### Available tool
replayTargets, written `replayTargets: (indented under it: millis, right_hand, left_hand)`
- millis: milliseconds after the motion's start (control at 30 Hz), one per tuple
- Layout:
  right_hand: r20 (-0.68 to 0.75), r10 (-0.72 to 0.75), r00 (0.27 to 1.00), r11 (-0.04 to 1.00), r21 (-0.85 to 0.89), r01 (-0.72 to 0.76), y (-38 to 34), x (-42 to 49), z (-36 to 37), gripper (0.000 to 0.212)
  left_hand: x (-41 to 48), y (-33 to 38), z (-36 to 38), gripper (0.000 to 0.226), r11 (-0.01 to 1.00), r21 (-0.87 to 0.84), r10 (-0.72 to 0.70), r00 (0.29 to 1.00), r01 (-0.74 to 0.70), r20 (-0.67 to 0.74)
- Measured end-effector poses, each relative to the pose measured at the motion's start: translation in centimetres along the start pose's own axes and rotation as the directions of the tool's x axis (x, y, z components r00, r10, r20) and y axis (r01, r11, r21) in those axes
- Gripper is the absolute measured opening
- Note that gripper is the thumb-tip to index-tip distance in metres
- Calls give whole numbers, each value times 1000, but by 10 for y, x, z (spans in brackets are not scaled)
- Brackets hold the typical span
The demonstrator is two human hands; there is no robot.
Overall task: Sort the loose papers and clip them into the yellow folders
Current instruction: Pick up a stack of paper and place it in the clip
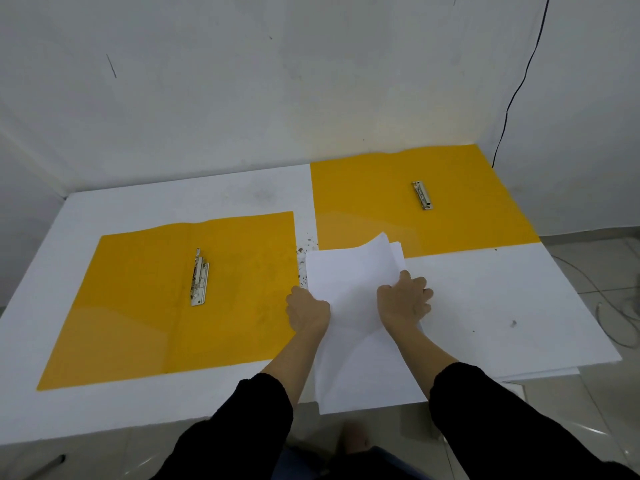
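Observation:
Two yellow folders lie open on a white table [485, 306]. The near-left folder [138, 306] has a metal clip [200, 277] at its spine. The far-right folder [415, 199] carries its own clip [422, 195]. Between them, at the table's front, lies a stack of white papers [353, 282]. My left hand [306, 311] grips the stack's left edge. My right hand [405, 299] holds the right edge, where the top sheets curl upward at the far corner. The stack's near end hangs past the table's front edge.
Dark specks [304, 258] dot the table between the folders. A grey wall stands right behind the table, with a black cable [519, 84] running down it. More cables [609, 306] lie on the tiled floor to the right. A dark pen-like object [52, 462] rests on the floor at lower left.

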State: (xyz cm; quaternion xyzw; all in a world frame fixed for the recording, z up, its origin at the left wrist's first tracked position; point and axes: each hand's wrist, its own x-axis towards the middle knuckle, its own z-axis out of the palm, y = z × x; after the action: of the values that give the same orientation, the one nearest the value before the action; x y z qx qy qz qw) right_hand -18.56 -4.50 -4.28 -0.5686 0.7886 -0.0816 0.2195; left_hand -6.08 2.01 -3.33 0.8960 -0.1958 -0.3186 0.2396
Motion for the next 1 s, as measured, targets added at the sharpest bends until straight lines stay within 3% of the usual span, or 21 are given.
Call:
replayTargets:
  millis: [1000]
  right_hand:
    - [-80,-60,995,995,-81,54,4,-4,11,24]
  left_hand:
    - [-5,1,10,41,994,96,57,990,-45,-129]
